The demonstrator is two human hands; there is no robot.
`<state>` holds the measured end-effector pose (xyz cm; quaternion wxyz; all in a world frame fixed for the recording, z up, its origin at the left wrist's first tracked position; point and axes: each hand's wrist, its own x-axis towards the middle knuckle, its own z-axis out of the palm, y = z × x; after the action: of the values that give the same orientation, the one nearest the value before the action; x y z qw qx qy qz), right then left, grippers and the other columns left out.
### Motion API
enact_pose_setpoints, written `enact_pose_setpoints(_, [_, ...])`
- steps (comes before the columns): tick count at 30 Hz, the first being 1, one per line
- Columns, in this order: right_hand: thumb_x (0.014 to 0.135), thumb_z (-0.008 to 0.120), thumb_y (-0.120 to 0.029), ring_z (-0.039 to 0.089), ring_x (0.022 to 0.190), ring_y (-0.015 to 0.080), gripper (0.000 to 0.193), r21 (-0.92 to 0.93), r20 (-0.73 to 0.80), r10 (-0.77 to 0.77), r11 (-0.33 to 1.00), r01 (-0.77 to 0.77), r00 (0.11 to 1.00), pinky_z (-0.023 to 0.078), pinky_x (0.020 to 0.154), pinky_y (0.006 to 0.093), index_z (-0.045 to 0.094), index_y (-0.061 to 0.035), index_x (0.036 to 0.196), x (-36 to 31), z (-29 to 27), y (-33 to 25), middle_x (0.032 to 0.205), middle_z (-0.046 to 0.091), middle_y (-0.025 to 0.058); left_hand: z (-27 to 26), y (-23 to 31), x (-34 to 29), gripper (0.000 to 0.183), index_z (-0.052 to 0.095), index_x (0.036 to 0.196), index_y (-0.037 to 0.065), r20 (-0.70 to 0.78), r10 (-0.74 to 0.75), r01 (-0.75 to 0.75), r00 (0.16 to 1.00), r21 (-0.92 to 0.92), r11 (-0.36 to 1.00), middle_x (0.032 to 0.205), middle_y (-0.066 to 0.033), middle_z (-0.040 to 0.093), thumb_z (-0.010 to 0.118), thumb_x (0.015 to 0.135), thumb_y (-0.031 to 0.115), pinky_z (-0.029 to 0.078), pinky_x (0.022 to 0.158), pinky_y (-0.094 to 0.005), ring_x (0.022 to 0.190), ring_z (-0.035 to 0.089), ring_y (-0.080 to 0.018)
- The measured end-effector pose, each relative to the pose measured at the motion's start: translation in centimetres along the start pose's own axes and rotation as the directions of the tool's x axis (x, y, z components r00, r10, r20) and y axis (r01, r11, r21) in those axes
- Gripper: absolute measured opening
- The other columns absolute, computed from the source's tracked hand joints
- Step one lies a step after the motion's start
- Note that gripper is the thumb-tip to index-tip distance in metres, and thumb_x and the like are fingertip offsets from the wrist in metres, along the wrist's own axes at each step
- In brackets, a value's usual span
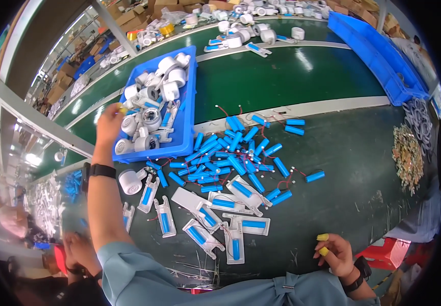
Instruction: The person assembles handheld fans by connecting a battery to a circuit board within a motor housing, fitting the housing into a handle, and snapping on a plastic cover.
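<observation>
My left hand (109,124) reaches to the left side of a blue bin (192,102) filled with white plastic housings with round heads (152,118). Its fingers, with a yellow cover at the tip, are bent together beside the housings; whatever they may hold is hidden. Low on the right, my right hand (336,257) hovers by the bench edge, fingers loosely bent and apart, holding nothing. Two of its fingertips wear yellow covers. Between the hands lie open white casing halves (198,235) with blue cylindrical cells in them. Behind these is a heap of loose wired blue cells (235,162).
A single white round-headed housing (130,182) lies before the bin. To the right are a pile of small circuit boards (408,159), grey loops (418,122) and a long blue tray (378,61). A green conveyor (292,71) runs behind. Another person's hands (81,252) are at left.
</observation>
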<state>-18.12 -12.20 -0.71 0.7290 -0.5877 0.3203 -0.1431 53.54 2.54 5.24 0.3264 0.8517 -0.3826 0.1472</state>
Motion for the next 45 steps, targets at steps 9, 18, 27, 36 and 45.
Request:
enact_pose_setpoints(9, [0.094,0.051,0.004,0.067,0.09,0.0178,0.035,0.061,0.073,-0.071,0.996,0.067,0.995,0.057,0.066,0.0254,0.053,0.0007,0.129,-0.3,-0.8,0.6,0.108,0.064,0.011,14.4,10.6,3.2,0.078,0.045,0.139,-0.003,0.246,-0.211,0.12,0.946,0.339,0.933,0.114,-0.0313,0.065,0.06,0.083,0.049,0.049,0.094,-0.0488,0.111,0.061,-0.0457])
enact_pose_setpoints(18, [0.098,0.05,-0.001,0.066,0.091,0.0139,0.036,0.095,0.111,-0.19,0.979,0.18,0.975,0.057,0.066,0.025,0.053,-0.0037,0.134,0.1,-1.5,1.0,0.109,0.064,0.0089,17.6,13.3,4.4,0.068,0.042,0.143,0.006,0.259,-0.23,0.124,0.938,0.37,0.921,0.124,-0.0209,0.063,0.064,0.082,0.027,0.048,0.096,-0.0473,0.121,0.057,-0.0362])
enact_pose_setpoints(27, [0.098,0.051,0.0,0.066,0.09,0.0134,0.034,0.195,0.186,-0.21,0.965,0.173,0.96,0.056,0.066,0.0247,0.054,-0.0036,0.132,0.3,-1.3,0.4,0.107,0.064,0.0084,7.9,11.5,3.6,0.065,0.031,0.147,0.007,-0.01,-0.174,0.068,0.985,-0.898,0.435,0.121,-0.0127,0.06,0.064,0.091,0.007,0.051,0.09,-0.0378,0.104,0.062,-0.0248])
enact_pose_setpoints(36, [0.099,0.052,-0.002,0.063,0.097,0.0148,0.031,0.192,0.149,-0.121,0.977,0.091,0.981,0.055,0.076,0.0275,0.054,-0.0041,0.13,-0.2,-0.3,0.5,0.108,0.062,0.0067,-5.7,23.8,-8.0,0.052,0.045,0.14,0.007,0.081,0.152,0.026,0.985,-0.941,0.337,0.123,-0.0035,0.058,0.063,0.095,0.025,0.047,0.09,-0.0287,0.097,0.057,-0.0143])
enact_pose_setpoints(45, [0.099,0.056,-0.01,0.052,0.125,0.022,0.058,0.308,0.175,-0.004,0.95,-0.05,0.985,0.048,0.098,0.0349,0.029,-0.0028,0.149,-0.1,0.6,-1.3,0.139,0.046,0.0127,0.8,36.1,-29.2,0.085,0.034,0.151,0.008,0.697,0.149,0.57,0.701,-0.674,0.47,0.129,-0.0106,0.059,0.073,0.078,-0.009,0.05,0.097,-0.0355,0.12,0.058,-0.021])
